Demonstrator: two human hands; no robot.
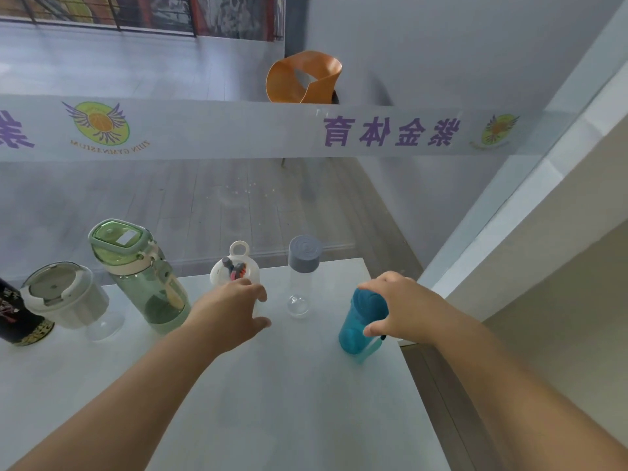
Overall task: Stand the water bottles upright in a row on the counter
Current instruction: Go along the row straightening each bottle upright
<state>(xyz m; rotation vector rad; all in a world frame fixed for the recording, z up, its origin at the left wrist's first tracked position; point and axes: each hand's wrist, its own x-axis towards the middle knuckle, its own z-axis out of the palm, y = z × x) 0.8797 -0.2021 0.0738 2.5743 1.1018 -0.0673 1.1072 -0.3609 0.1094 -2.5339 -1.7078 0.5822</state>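
Observation:
Several bottles stand upright in a row on the white counter (272, 385). From the left: a black printed bottle (17, 317), a clear bottle with a grey-white lid (64, 297), a tall green bottle (142, 277), a clear bottle with a white loop lid (234, 266), a clear bottle with a grey cap (302, 277) and a teal bottle (360, 321). My left hand (231, 311) wraps around the white-lidded bottle and hides its body. My right hand (397, 307) grips the teal bottle from the right, near the counter's right edge.
A glass pane with a frosted band of purple lettering (390, 130) rises behind the counter's far edge. An orange chair (302, 79) stands on the floor beyond the glass. The counter's right edge (407, 368) drops off beside a beige wall.

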